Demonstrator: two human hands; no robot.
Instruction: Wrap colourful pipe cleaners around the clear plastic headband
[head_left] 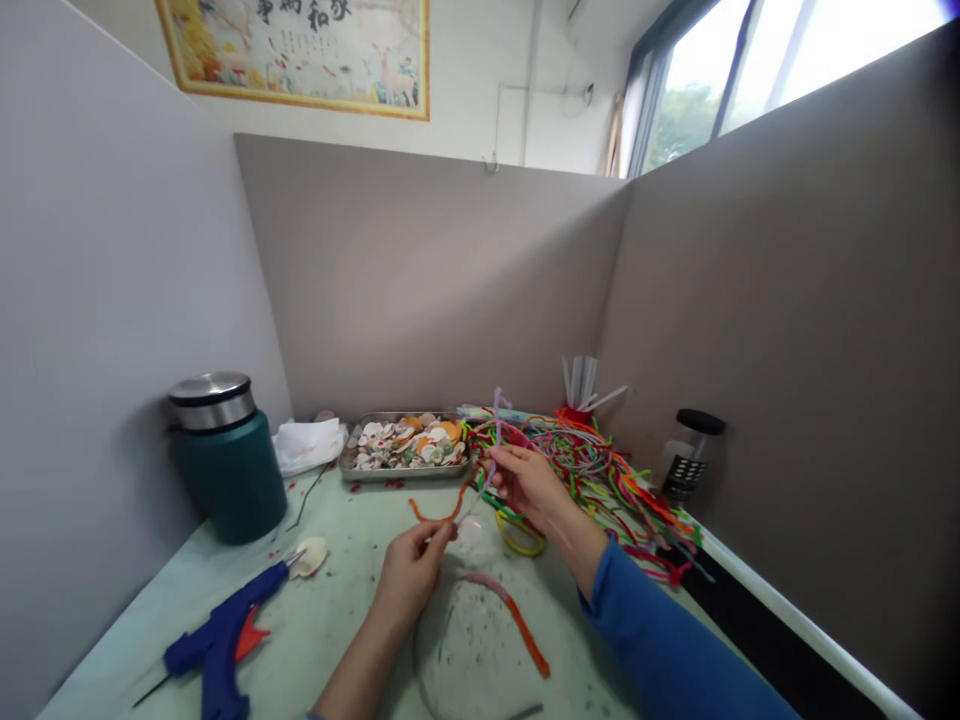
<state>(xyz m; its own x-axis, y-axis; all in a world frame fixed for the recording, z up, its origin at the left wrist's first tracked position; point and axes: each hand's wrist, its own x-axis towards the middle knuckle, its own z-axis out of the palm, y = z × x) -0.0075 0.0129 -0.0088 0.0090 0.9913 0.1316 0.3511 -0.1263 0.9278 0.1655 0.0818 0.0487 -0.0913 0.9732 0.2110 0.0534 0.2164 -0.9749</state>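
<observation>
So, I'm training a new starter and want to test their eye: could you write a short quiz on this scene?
1. True or false: the glue gun lies on the table.
2. Which stands left of the tray?
a) the flask
b) the jar
c) the white sticks
3. Fill in the colour: the left hand and the right hand hold one ____ stem between them.

Key: 1. True. 2. a. 3. Purple.
</observation>
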